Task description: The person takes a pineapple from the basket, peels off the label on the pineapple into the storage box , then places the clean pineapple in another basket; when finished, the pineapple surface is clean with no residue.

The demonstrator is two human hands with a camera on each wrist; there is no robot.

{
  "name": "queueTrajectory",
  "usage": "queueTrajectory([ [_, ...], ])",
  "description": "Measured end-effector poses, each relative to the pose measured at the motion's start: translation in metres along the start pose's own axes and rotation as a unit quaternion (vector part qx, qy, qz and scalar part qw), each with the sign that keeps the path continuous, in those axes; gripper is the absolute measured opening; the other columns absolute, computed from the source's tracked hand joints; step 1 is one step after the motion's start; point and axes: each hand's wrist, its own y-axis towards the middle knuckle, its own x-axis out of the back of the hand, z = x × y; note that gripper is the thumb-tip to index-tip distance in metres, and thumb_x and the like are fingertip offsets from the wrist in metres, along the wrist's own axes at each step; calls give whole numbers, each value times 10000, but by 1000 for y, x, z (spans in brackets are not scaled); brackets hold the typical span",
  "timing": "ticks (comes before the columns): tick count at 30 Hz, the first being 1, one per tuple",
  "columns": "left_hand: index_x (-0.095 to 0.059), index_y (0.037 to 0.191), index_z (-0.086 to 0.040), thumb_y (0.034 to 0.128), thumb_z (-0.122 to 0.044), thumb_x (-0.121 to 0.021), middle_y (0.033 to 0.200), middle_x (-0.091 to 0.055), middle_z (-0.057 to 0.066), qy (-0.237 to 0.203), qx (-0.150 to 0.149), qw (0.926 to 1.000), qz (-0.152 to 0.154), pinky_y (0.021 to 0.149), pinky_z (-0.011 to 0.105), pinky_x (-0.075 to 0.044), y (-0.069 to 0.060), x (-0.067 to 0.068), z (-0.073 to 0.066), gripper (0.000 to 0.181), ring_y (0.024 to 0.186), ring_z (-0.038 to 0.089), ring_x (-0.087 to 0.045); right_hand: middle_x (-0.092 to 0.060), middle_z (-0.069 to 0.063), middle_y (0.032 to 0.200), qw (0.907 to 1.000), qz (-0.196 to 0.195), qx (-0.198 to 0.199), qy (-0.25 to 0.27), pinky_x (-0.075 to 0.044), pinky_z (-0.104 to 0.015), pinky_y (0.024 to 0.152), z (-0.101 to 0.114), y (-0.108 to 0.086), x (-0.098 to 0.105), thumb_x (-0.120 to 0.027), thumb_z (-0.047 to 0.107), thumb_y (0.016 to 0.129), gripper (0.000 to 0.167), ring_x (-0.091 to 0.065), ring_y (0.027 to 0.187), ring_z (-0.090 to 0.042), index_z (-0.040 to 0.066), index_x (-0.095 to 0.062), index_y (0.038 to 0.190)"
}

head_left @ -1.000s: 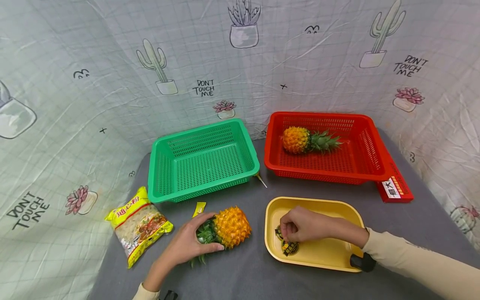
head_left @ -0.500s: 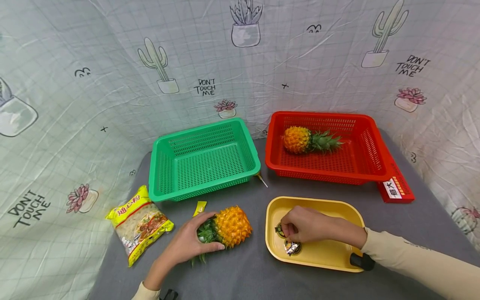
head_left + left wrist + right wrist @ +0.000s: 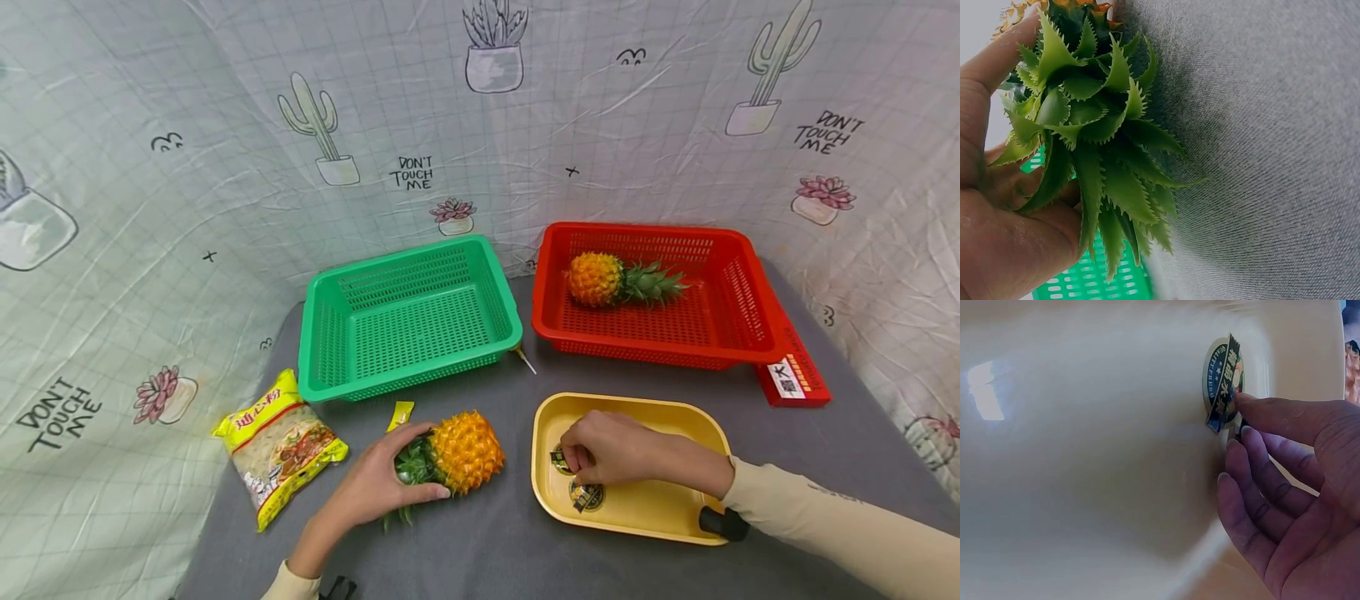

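Note:
My left hand grips a pineapple around its leafy crown, the thumb on the near side. Its fruit points right on the grey table. In the left wrist view, the toothed green leaves spread beside my palm. My right hand reaches into a yellow tray. Thumb and forefinger pinch a round dark fruit sticker with a banner across it, also visible in the head view below the fingertips. A second dark sticker shows left of those fingertips, partly hidden.
A green basket stands at the back left. Beside it, a red basket holds another pineapple. A red box lies partly beneath the red basket. A yellow noodle packet and small yellow packet lie at left.
The pinched sticker has tilted: it flashed silver half a second ago and shows its dark print now. Both hands stay nearly in place, and the head view shifts slightly.

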Motion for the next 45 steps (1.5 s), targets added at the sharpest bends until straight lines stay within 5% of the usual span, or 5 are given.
queueTrajectory([
  [10,-577,1534,-180,741,-630,-911,1532,-551,34,-61,3,10000,21,1094,632,-419,0,1,-1,970,1428,350,-476,-566,201,687,9971,-481,388,456,-446,-211,552,9,5,12,-789,56,910,244,-497,592,4,246,-694,790],
  [22,-575,1534,-183,746,-623,-912,1531,-552,27,-45,31,10000,78,1095,631,-420,1,1,0,964,1425,345,-481,-572,199,730,9925,-795,854,353,-477,-229,598,34,29,28,-783,149,969,178,-551,658,-30,228,-706,830],
  [30,-579,1526,-151,767,-578,-920,1511,-570,54,-62,-49,10000,33,1083,638,-426,2,0,1,936,1398,369,-505,-644,136,951,9891,-870,1140,339,-544,-264,737,55,50,31,-782,166,980,67,-637,852,-98,201,-742,1021],
  [37,-571,1534,-142,778,-555,-922,1525,-557,42,-209,-16,9997,104,1074,642,-432,2,0,0,930,1403,367,-500,-614,15,1309,9907,-851,1065,30,-545,-372,937,67,65,22,-801,292,976,448,-600,1150,-142,165,-667,1384],
  [45,-560,1536,-116,796,-563,-906,1528,-553,63,-154,-63,9998,122,1079,661,-418,1,1,0,932,1407,383,-491,-471,-53,1529,9933,-613,960,-180,-525,-408,1001,75,79,12,-811,409,952,804,-529,1290,-191,170,-424,1615],
])
